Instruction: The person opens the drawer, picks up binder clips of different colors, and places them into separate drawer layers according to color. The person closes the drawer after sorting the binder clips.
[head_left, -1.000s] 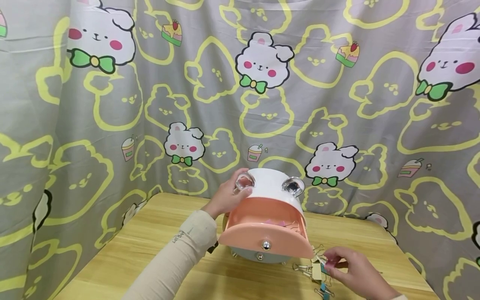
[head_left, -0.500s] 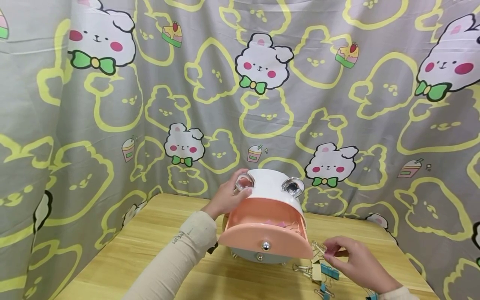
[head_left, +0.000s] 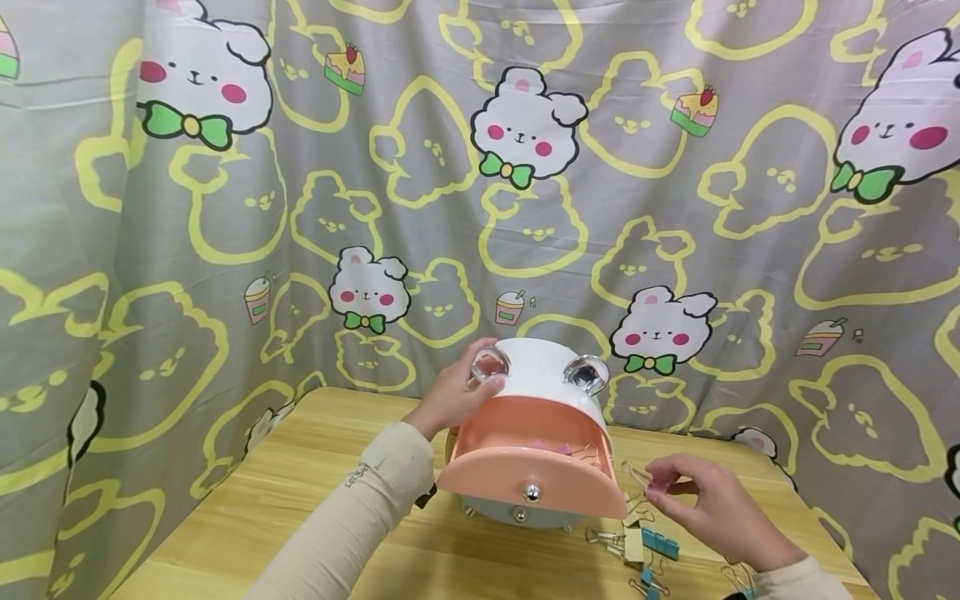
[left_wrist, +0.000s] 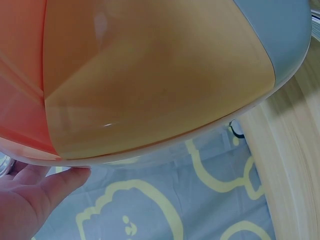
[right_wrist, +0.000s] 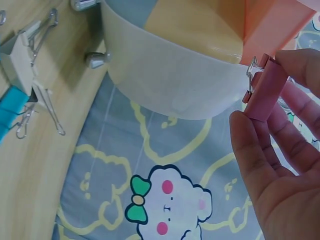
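Note:
A small white storage box (head_left: pixel 534 362) with two shiny round ears stands on the table. Its orange drawer (head_left: pixel 495 475) is pulled out and holds some pink clips (head_left: pixel 552 447). My left hand (head_left: pixel 450 396) grips the box at its left ear, thumb on the front; the left wrist view shows only part of that hand below the box's side. To the right of the drawer, my right hand (head_left: pixel 705 500) pinches a pink binder clip (right_wrist: pixel 268 90) between thumb and fingers, wire handles pointing toward the box. The hand is raised above the loose clips.
Several loose binder clips lie on the wooden table (head_left: pixel 247 517) right of the box, among them a yellow one (head_left: pixel 633 546) and a teal one (head_left: pixel 660 543). Below the orange drawer is a grey-blue drawer (head_left: pixel 491 510), pushed in. A patterned curtain (head_left: pixel 435 233) hangs behind.
My right hand has lifted the pink binder clip up from the pile, uncovering the teal clip beneath. The left hand and the box have stayed in place.

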